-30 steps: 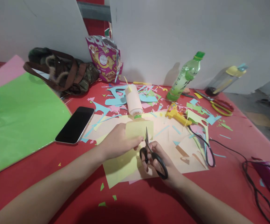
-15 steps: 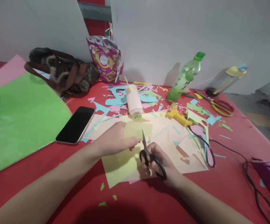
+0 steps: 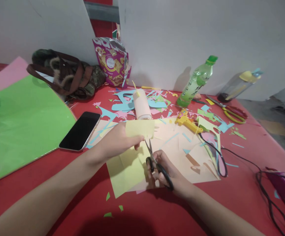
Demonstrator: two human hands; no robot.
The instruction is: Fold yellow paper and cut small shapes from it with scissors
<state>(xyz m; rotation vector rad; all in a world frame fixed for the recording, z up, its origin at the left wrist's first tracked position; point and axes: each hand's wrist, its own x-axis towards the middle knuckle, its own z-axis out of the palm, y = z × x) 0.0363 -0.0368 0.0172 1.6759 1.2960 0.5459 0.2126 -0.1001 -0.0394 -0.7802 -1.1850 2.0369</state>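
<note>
Between thumb and fingers, my left hand (image 3: 119, 141) holds a small piece of pale yellow paper (image 3: 140, 128) up above the table. My right hand (image 3: 168, 167) grips black-handled scissors (image 3: 162, 170), with the thumb and fingers in the loops. The blades are parted slightly, and their tips are at the lower edge of the yellow piece; whether they touch it I cannot tell. Below both hands lies a larger yellow sheet (image 3: 125, 175) over pale peach sheets (image 3: 169, 144). Just behind the held piece is a paper-wrapped bottle (image 3: 141, 104) lying down, its near end now partly hidden.
A phone (image 3: 80, 131) and green sheets (image 3: 29, 124) lie left. Behind are a bag (image 3: 83, 78), a snack pouch (image 3: 111, 62) and paper scraps (image 3: 124, 106). To the right are a green bottle (image 3: 193, 82), a yellow glue gun (image 3: 188, 122), larger scissors (image 3: 227, 109) and a cord (image 3: 260, 186).
My left hand has shifted slightly left and up, tilting the yellow piece, which now covers the bottle's green cap. The scissors have opened a little and turned toward its lower edge.
</note>
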